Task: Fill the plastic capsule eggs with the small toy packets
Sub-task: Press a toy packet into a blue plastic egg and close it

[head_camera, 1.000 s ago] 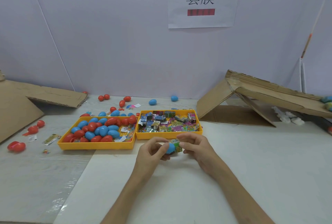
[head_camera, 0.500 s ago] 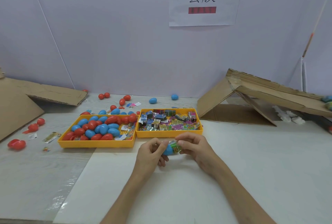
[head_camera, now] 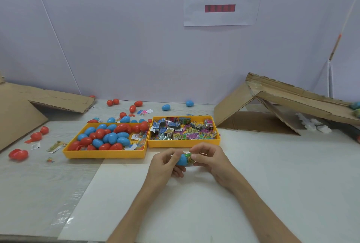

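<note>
1. Blue capsule egg (head_camera: 180,161), gripped in our left hand (head_camera: 165,166), is just before the packet tray (head_camera: 183,143).
2. Our right hand (head_camera: 211,161) pinches a green toy packet (head_camera: 188,157) into it; less shows than before.

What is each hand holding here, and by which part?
Left hand grips the blue capsule egg round its rounded end; right hand pinches the green toy packet at the egg's mouth.

Wall: pale lilac wall (head_camera: 116,38) of flat panels with slanting seams closes the back.
Sign: white paper sign (head_camera: 220,16) on it, printed 套膜 above a red bar.
Counter: the counter (head_camera: 29,180) is pale wood grain at left, plain white at right.
Cardboard: left cardboard (head_camera: 17,110) and right cardboard (head_camera: 282,98) lean at the far corners.
Light: soft, even, faint shadows.
</note>
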Demonstrator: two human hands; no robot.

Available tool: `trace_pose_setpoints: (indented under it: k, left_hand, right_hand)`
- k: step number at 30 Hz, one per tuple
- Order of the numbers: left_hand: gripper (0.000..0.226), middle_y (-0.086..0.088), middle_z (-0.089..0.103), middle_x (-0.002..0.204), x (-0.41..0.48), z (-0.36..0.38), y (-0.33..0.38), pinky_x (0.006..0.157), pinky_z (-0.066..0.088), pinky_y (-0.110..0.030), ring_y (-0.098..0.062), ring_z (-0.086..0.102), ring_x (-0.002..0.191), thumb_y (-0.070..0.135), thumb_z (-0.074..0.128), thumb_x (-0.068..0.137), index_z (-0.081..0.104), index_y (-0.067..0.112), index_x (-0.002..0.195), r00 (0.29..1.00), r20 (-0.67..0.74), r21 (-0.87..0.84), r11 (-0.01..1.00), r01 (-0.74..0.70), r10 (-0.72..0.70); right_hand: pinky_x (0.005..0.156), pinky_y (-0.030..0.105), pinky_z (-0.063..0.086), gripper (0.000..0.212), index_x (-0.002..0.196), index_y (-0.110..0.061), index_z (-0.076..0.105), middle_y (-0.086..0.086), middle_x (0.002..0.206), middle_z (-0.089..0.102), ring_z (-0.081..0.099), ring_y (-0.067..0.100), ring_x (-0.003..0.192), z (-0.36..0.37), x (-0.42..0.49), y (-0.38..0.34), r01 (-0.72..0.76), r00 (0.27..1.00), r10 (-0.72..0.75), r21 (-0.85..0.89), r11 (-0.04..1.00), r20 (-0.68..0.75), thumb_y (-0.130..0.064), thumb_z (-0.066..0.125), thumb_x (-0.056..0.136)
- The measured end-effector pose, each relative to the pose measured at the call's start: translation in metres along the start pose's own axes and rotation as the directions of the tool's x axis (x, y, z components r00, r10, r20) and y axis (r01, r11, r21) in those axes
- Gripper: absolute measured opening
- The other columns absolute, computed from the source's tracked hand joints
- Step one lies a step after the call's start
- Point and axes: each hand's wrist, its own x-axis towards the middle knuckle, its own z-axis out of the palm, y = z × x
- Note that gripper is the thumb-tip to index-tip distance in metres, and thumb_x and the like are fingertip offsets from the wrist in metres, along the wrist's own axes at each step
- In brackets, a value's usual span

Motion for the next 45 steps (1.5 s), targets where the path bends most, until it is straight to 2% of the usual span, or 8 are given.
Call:
trace_pose_setpoints:
  k: [4,6,8,12,22,34,41,45]
  left_hand:
    - [0.028,-0.013,0.076,0.084,-0.002,-0.001,0.002,0.07,0.058,-0.03,-0.023,0.07,0.071,0.032,0.057,0.098,0.072,0.012,0.11,0.997,0.076,-0.027,1.0,-0.01,0.012]
    - [0.02,-0.014,0.076,0.086,-0.002,-0.003,0.002,0.072,0.058,-0.031,-0.024,0.07,0.073,0.017,0.059,0.101,0.07,0.013,0.117,0.995,0.095,-0.012,1.0,-0.028,0.029]
    - [0.022,-0.015,0.076,0.085,-0.002,-0.003,0.001,0.071,0.058,-0.032,-0.025,0.069,0.072,0.01,0.06,0.1,0.068,0.014,0.12,0.994,0.103,0.017,0.999,-0.05,0.048]
    - [0.02,-0.013,0.076,0.083,-0.003,-0.001,0.002,0.069,0.059,-0.035,-0.025,0.069,0.067,0.014,0.061,0.1,0.067,0.014,0.12,0.994,0.097,0.02,0.999,-0.042,0.04]
    - [0.017,-0.014,0.076,0.08,0.001,0.0,-0.005,0.066,0.058,-0.04,-0.029,0.07,0.064,0.021,0.061,0.1,0.065,0.015,0.116,0.999,0.034,0.015,0.999,-0.032,0.031]
    - [0.019,-0.013,0.075,0.076,0.004,0.001,-0.01,0.063,0.057,-0.037,-0.029,0.07,0.064,0.023,0.061,0.101,0.069,0.018,0.117,0.999,-0.003,0.022,0.999,-0.047,0.047]
    - [0.019,-0.01,0.076,0.077,0.003,0.001,-0.01,0.065,0.059,-0.039,-0.031,0.072,0.066,0.024,0.061,0.101,0.068,0.02,0.118,0.998,-0.008,0.053,0.997,-0.06,0.06]
    - [0.017,-0.01,0.076,0.076,0.004,0.001,-0.011,0.062,0.059,-0.036,-0.029,0.072,0.065,0.022,0.061,0.101,0.068,0.021,0.116,0.998,-0.023,0.063,0.996,-0.063,0.065]
  right_hand:
    - [0.069,0.026,0.055,0.011,0.085,-0.02,0.078,0.002,0.086,0.073,0.067,0.015,0.079,-0.003,0.001,-0.001,-0.009,0.999,0.01,0.018,1.0,-0.047,-0.02,0.079,0.074]
    - [0.068,0.025,0.054,0.012,0.086,-0.021,0.078,0.004,0.086,0.073,0.068,0.016,0.078,-0.003,0.0,-0.001,-0.014,0.997,0.016,0.02,1.0,-0.074,-0.021,0.079,0.073]
    - [0.068,0.025,0.053,0.013,0.087,-0.022,0.078,0.005,0.087,0.074,0.068,0.015,0.079,-0.004,0.0,-0.001,-0.02,0.995,0.02,0.0,1.0,-0.093,-0.02,0.081,0.075]
    - [0.066,0.023,0.052,0.018,0.087,-0.026,0.078,0.001,0.082,0.073,0.066,0.011,0.077,-0.003,0.001,-0.001,-0.011,0.993,0.007,-0.039,0.999,-0.118,-0.008,0.078,0.083]
    - [0.066,0.022,0.052,0.02,0.089,-0.025,0.078,-0.001,0.084,0.074,0.067,0.009,0.08,-0.003,0.0,-0.002,0.011,0.996,-0.015,-0.042,0.999,-0.086,-0.007,0.08,0.081]
    - [0.064,0.021,0.05,0.023,0.087,-0.024,0.077,0.002,0.09,0.077,0.069,0.009,0.08,-0.001,0.0,-0.003,0.013,0.997,-0.017,-0.053,0.999,-0.079,-0.002,0.077,0.083]
    - [0.065,0.023,0.051,0.02,0.087,-0.022,0.076,0.002,0.087,0.076,0.067,0.009,0.076,-0.001,-0.001,-0.004,-0.027,0.997,0.025,-0.025,0.999,-0.079,-0.003,0.076,0.084]
    - [0.065,0.024,0.051,0.017,0.091,-0.018,0.075,0.003,0.087,0.076,0.067,0.009,0.077,0.0,0.0,-0.003,-0.018,0.996,0.017,-0.015,1.0,-0.086,-0.003,0.076,0.084]
